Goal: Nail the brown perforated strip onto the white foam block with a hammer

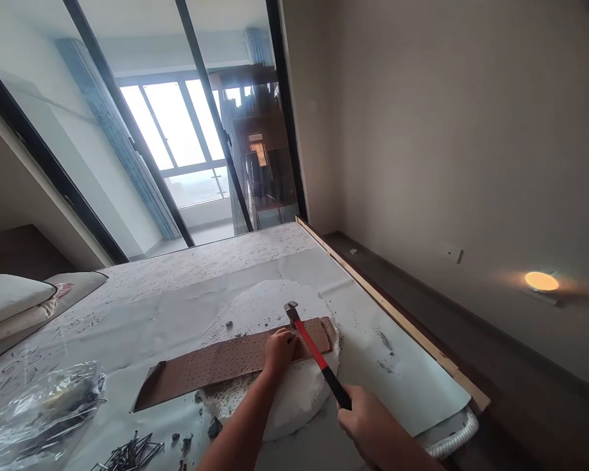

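Observation:
My right hand (370, 425) grips the black end of a hammer (319, 356) with a red and black handle. Its metal head is just above the far edge of a brown strip (216, 360) dotted with rows of small holes. On the strip, close to the hammer head, my left hand (279, 350) is closed with the fingertips together; what they pinch is too small to make out. Beneath the strip lies a round white foam-like slab (299, 399), its edge crumbling and speckled with dark bits.
At the lower left are a pile of loose nails (130, 453) and a clear plastic bag (42, 412). Dark crumbs lie around the slab on a pale sheet (171, 314). A wooden edge (397, 314) borders the right side, with a wall beyond.

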A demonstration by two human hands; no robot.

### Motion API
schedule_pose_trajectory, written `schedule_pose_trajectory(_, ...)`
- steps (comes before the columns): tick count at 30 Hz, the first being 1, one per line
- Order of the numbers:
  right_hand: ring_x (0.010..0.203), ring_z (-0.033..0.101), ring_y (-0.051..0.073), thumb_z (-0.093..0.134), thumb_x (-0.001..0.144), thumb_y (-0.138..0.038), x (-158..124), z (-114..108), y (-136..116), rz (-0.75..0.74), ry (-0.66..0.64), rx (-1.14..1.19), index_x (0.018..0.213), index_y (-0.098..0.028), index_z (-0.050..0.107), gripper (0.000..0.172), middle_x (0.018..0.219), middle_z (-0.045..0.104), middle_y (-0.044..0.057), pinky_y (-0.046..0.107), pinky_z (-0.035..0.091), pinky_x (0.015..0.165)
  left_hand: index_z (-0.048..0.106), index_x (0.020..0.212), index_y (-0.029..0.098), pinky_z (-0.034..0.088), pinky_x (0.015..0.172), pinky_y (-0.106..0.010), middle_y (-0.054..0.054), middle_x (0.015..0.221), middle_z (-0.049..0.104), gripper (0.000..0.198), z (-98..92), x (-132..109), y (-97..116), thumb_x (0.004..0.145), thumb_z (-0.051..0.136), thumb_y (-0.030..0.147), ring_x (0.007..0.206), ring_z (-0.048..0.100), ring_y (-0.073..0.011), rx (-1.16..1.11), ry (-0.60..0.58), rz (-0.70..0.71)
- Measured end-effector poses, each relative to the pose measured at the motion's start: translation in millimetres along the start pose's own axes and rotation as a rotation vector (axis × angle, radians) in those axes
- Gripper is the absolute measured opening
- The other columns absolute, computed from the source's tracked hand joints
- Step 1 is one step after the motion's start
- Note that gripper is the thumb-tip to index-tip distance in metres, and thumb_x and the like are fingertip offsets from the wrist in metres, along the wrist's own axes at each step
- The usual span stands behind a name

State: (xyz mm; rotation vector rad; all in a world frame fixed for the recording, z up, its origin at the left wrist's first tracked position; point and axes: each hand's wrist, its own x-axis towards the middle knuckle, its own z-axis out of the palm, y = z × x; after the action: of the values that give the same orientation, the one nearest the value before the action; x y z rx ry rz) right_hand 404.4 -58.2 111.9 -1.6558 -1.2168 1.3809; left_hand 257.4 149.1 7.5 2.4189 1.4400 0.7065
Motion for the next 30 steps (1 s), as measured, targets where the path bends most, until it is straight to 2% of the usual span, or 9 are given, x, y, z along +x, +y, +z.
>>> schedule_pose_trajectory(6, 0.036, 0.027, 0.007, 0.04, 0.069, -0.012, -0.1, -3.7, 5.5, -0.105, 0.04, 0.04, 0.064, -0.021, 0.04, 0.01, 0.041, 0.03, -0.009, 0.023, 0.022, 0.042, 0.066, 0.067, 0.018, 0.041, 0.068, -0.028, -0.005, 0.074, 0.064, 0.016, -3.7, -1.3, -0.2, 0.073, 0.051, 0.02, 0.074, 0.058, -0.0175, -0.135, 0.03, -0.005)
schedule_pose_trajectory(9, 0.037, 0.028, 0.008, 0.042, 0.067, -0.014, 14.6, -0.8, 17.8, -0.022, 0.012, 0.02, 0.061, -0.022, 0.038, 0.01, 0.043, 0.029, -0.008, 0.023, 0.02, 0.04, 0.061, 0.077, 0.018, 0.042, 0.067, -0.027, -0.002, 0.074, 0.061, 0.018, -10.4, -1.8, -2.8, 0.065, 0.048, 0.014, 0.072, 0.056, -0.0154, -0.35, 0.096, -0.054)
schedule_pose_trajectory(12, 0.038, 0.03, 0.009, 0.042, 0.064, -0.014, 20.9, 0.4, 22.3, 0.026, 0.004, -0.012, 0.061, -0.021, 0.04, 0.008, 0.045, 0.029, -0.007, 0.023, 0.021, 0.04, 0.05, 0.075, 0.019, 0.04, 0.056, -0.024, 0.003, 0.065, 0.052, 0.016, -18.6, -0.9, -5.5, 0.061, 0.043, 0.016, 0.057, 0.049, -0.0112, -0.631, 0.137, -0.125)
schedule_pose_trajectory(15, 0.048, 0.032, 0.009, 0.044, 0.065, -0.015, 11.8, -3.0, 17.2, -0.093, 0.026, 0.005, 0.061, -0.019, 0.044, 0.005, 0.053, 0.035, -0.005, 0.022, 0.025, 0.045, 0.046, 0.077, 0.019, 0.037, 0.049, -0.022, 0.004, 0.065, 0.048, 0.015, -28.8, -0.7, -2.7, 0.063, 0.043, 0.021, 0.05, 0.043, -0.0086, -0.835, 0.147, -0.15)
schedule_pose_trajectory(19, 0.049, 0.034, 0.009, 0.045, 0.065, -0.015, 4.0, -4.2, 14.3, -0.128, -0.007, 0.065, 0.062, -0.019, 0.043, 0.005, 0.053, 0.037, -0.005, 0.022, 0.026, 0.046, 0.047, 0.079, 0.019, 0.038, 0.053, -0.023, 0.005, 0.064, 0.047, 0.012, -53.6, -12.0, 11.0, 0.07, 0.049, 0.027, 0.053, 0.044, -0.009, -0.869, 0.243, -0.134)
schedule_pose_trajectory(22, 0.039, 0.028, 0.007, 0.043, 0.064, -0.013, 13.8, 2.6, 23.2, 0.013, -0.067, 0.088, 0.061, -0.021, 0.039, 0.01, 0.044, 0.031, -0.008, 0.021, 0.021, 0.039, 0.05, 0.079, 0.019, 0.039, 0.055, -0.023, 0.004, 0.062, 0.047, 0.017, -80.8, -34.8, 17.8, 0.073, 0.054, 0.034, 0.055, 0.045, -0.0098, -0.827, 0.307, -0.139)
schedule_pose_trajectory(24, 0.033, 0.024, 0.006, 0.043, 0.064, -0.012, 20.6, 7.8, 29.9, 0.081, -0.092, 0.109, 0.06, -0.021, 0.036, 0.012, 0.04, 0.026, -0.01, 0.02, 0.018, 0.036, 0.051, 0.08, 0.019, 0.039, 0.054, -0.023, 0.005, 0.061, 0.047, 0.022, -100.4, -57.6, 13.7, 0.073, 0.058, 0.039, 0.055, 0.045, -0.01, -0.776, 0.366, -0.178)
schedule_pose_trajectory(27, 0.028, 0.022, 0.005, 0.042, 0.065, -0.017, 19.8, 10.7, 33.2, 0.016, -0.106, 0.171, 0.062, -0.022, 0.035, 0.01, 0.038, 0.028, -0.011, 0.02, 0.018, 0.031, 0.053, 0.076, 0.018, 0.037, 0.05, -0.022, 0.005, 0.057, 0.048, 0.03, -126.9, -100.1, -10.2, 0.068, 0.062, 0.046, 0.052, 0.044, -0.01, -0.676, 0.483, -0.285)
schedule_pose_trajectory(30, 0.024, 0.023, 0.006, 0.041, 0.064, -0.024, 8.6, 9.1, 29.8, -0.066, -0.127, 0.229, 0.064, -0.023, 0.034, 0.006, 0.038, 0.031, -0.011, 0.021, 0.019, 0.026, 0.056, 0.072, 0.018, 0.038, 0.051, -0.024, 0.004, 0.054, 0.05, 0.034, -144.5, -145.0, -47.9, 0.065, 0.064, 0.05, 0.051, 0.046, -0.0119, -0.505, 0.566, -0.427)
